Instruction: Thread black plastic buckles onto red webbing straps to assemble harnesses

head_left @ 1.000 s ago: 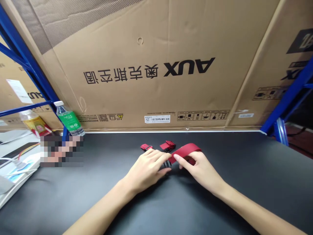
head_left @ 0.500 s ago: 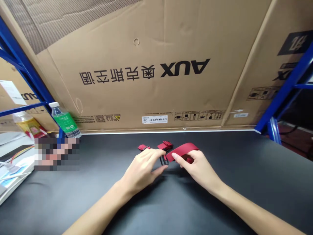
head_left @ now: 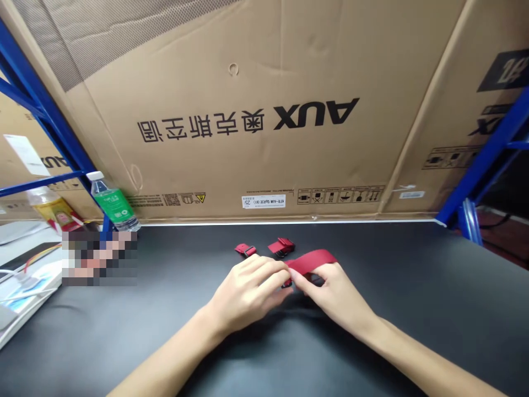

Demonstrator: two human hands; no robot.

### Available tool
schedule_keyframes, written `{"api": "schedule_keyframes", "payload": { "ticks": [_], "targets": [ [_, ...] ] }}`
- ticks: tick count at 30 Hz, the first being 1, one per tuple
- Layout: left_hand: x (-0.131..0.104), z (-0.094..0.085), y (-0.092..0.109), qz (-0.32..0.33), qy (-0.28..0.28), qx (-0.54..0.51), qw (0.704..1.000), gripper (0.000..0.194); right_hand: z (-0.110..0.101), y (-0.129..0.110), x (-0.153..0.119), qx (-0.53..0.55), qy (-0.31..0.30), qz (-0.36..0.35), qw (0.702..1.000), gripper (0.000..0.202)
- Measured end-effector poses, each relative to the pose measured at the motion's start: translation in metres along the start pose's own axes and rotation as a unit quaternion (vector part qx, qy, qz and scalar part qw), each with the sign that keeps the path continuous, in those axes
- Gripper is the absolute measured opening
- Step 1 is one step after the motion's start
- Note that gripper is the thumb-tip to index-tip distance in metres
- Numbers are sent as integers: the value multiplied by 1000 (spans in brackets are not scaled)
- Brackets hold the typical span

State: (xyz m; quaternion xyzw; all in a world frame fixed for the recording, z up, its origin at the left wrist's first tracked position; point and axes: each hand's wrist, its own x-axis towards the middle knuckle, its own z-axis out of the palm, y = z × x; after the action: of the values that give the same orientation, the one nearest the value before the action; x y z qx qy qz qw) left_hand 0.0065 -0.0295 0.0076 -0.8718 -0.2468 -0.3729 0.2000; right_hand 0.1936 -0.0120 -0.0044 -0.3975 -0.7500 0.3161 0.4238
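A red strap [head_left: 316, 259] arches between my two hands above the dark table. My right hand [head_left: 336, 292] pinches it between thumb and fingers, with the loop bending over the fingers. Fingers of my left hand [head_left: 252, 284] close on the strap's left end, where a small dark buckle [head_left: 287, 283] shows only in part; the rest is behind the fingers. Just beyond my hands lie two more red strap pieces with dark buckles, one at the left [head_left: 245, 250] and a folded one [head_left: 281, 246] nearer the middle.
A large cardboard box [head_left: 256, 160] stands along the back edge of the black table [head_left: 185, 248]. At the left are a green-labelled bottle [head_left: 115, 205], a yellow-labelled bottle [head_left: 55, 210] and a white surface with cables. Blue metal posts rise on both sides.
My left hand has moved slightly right, closer to my right hand, and its fingers now cover most of the buckle. More of the left strap piece on the table shows.
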Motion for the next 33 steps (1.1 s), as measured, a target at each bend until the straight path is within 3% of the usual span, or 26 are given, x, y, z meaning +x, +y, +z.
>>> {"api": "schedule_keyframes", "payload": {
  "ticks": [6, 13, 18, 25, 33],
  "targets": [
    [1, -2, 2, 23, -9, -20, 999, 16, 2, 0, 0, 111, -75, 67, 989, 46],
    [2, 1, 0, -14, 34, -1, 999, 12, 2, 5, 1, 177, -73, 132, 973, 47],
    [1, 2, -4, -49, 31, 43, 997, 32, 0, 4, -1, 177, -74, 136, 972, 46],
    [-5, 4, -4, -37, 21, 15, 999, 30, 2, 7, 0, 189, -104, 142, 966, 45],
    [1, 3, -2, -44, 56, 10, 997, 35, 4, 2, -1, 201, -103, 127, 966, 48]
  ]
}}
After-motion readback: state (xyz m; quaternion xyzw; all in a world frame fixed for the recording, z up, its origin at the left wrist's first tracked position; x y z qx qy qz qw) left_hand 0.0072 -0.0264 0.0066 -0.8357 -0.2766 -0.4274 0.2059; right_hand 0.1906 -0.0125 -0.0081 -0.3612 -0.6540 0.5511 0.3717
